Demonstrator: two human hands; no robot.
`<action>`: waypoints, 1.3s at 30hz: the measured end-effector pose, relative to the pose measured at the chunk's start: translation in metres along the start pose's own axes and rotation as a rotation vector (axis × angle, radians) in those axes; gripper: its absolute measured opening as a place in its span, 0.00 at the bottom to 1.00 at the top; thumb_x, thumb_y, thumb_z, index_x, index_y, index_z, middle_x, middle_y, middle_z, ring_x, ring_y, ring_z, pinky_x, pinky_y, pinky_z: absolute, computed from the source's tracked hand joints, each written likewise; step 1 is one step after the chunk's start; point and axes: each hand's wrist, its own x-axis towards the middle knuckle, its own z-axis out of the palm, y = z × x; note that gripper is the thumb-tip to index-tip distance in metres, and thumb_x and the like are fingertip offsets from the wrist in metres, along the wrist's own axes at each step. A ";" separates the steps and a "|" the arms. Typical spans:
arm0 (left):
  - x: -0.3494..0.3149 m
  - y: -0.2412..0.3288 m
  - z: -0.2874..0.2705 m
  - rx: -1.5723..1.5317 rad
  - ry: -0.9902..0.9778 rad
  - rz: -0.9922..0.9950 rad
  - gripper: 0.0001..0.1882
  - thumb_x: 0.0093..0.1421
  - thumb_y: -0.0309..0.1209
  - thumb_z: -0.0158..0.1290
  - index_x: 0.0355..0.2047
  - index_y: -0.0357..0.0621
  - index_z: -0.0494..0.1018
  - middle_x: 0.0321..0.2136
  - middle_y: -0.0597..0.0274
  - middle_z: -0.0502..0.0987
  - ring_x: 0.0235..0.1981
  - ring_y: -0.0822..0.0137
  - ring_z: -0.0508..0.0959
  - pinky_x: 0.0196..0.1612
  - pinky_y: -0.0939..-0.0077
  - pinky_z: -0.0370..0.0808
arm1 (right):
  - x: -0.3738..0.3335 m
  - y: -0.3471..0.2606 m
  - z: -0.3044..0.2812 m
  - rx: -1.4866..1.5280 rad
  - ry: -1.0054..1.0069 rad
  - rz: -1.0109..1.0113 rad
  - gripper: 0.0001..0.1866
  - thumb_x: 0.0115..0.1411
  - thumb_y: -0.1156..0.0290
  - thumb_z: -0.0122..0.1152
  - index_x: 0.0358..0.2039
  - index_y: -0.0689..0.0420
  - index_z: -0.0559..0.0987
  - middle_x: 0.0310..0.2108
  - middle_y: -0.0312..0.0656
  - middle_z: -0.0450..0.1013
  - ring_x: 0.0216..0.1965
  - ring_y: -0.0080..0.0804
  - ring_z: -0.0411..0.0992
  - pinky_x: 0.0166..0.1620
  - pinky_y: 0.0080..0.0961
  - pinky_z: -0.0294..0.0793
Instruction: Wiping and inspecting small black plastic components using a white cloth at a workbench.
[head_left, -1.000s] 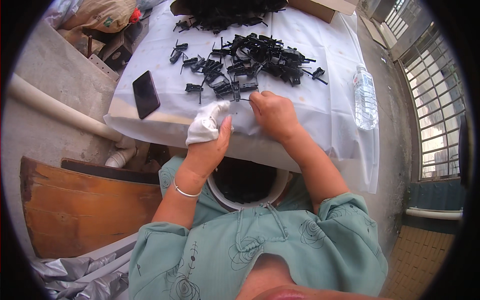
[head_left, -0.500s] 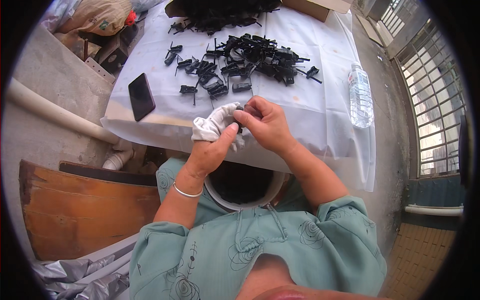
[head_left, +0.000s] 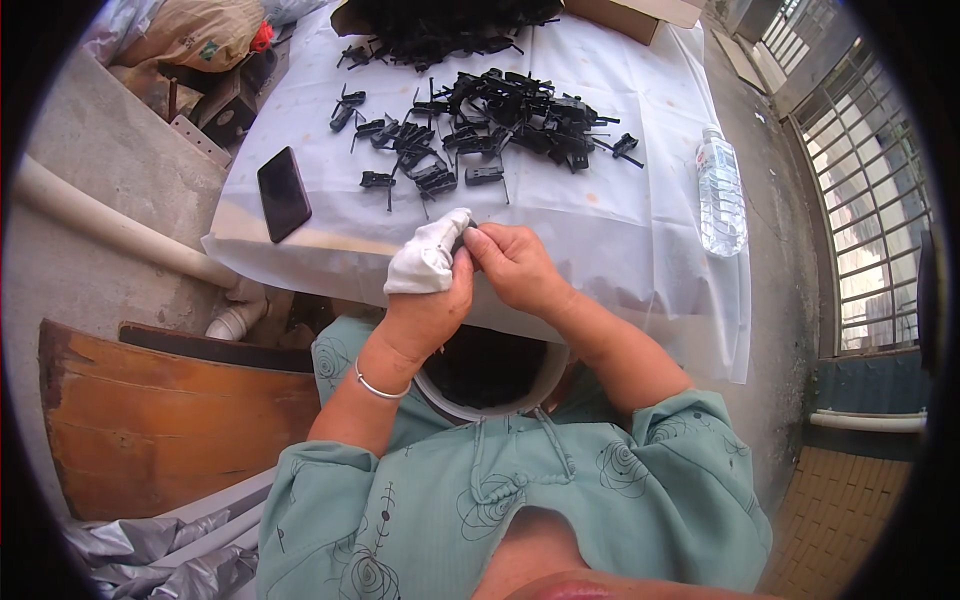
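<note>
My left hand (head_left: pixel 432 318) is closed, its fingers covered by a white cloth (head_left: pixel 420 268) that could be a glove. My right hand (head_left: pixel 516 264) meets it just past the table's near edge, thumb and fingers pinched. A small black plastic part (head_left: pixel 468 229) shows only as a dark bit between the two hands; the rest is hidden by fingers and cloth. Beyond the hands, a pile of similar black plastic parts (head_left: pixel 520 110) with thin stems lies on the white-covered table (head_left: pixel 640 230). A few strays, such as one black part (head_left: pixel 484 175), lie nearer me.
Below my hands, a pale-rimmed bucket (head_left: pixel 560 375) with a dark inside stands between my knees. A phone (head_left: pixel 284 195) lies at the table's left, a clear water bottle (head_left: pixel 720 195) at its right. At the far side are a larger black heap (head_left: pixel 450 25) and a cardboard box (head_left: pixel 610 12).
Both hands have turned, and my right hand has come lower and slightly left. The cloth now sits more upright over my left fingers, and less of the black part shows.
</note>
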 end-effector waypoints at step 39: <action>-0.009 0.015 -0.017 -0.200 -0.195 -0.209 0.11 0.52 0.24 0.43 0.37 0.33 0.65 0.28 0.45 0.70 0.32 0.49 0.71 0.38 0.69 0.68 | -0.002 -0.031 -0.012 -0.181 -0.245 -0.020 0.14 0.59 0.67 0.47 0.23 0.63 0.72 0.18 0.51 0.67 0.18 0.41 0.63 0.26 0.31 0.64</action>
